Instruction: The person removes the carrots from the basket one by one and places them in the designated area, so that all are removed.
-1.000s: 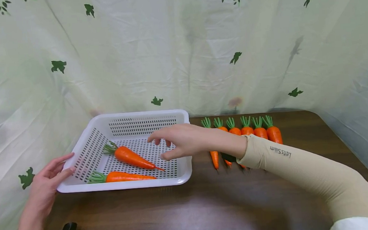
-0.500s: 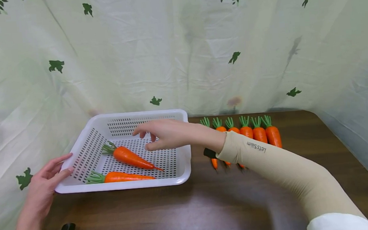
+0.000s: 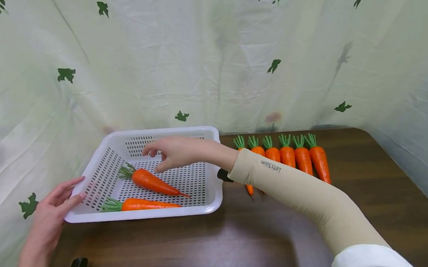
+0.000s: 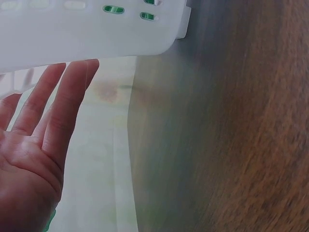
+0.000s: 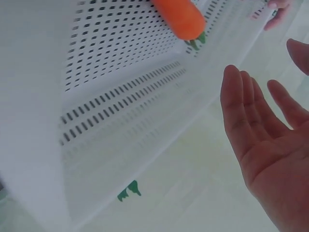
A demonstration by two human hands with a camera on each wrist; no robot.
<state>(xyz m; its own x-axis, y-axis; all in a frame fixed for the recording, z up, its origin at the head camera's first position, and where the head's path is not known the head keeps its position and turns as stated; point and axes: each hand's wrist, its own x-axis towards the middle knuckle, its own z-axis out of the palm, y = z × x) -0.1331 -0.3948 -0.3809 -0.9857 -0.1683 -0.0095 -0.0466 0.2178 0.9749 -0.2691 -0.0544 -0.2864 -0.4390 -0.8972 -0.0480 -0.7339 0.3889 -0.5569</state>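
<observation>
A white perforated plastic basket [image 3: 215,190] stands on the left half of the table. Two carrots with green tops lie inside, an upper carrot [image 3: 152,181] slanting and a lower carrot [image 3: 144,203] along the front wall. At the basket's left edge, my left hand [image 3: 58,206] touches the rim; in the left wrist view its fingers [image 4: 67,101] are nearly straight against the wall. My right hand [image 3: 178,153] hovers over the basket behind the upper carrot, fingers loosely bent and holding nothing. The right wrist view shows that palm [image 5: 270,159] with nothing in it.
Several more carrots [image 3: 303,160] lie in a row on the brown table [image 3: 352,170] to the right of the basket, partly covered by my right sleeve [image 3: 294,190]. A pale curtain [image 3: 224,67] with green leaf shapes hangs behind and at both sides.
My right hand has moved left and slightly away from me above the basket, its fingers still loose. The left hand, basket and carrots stay where they were.
</observation>
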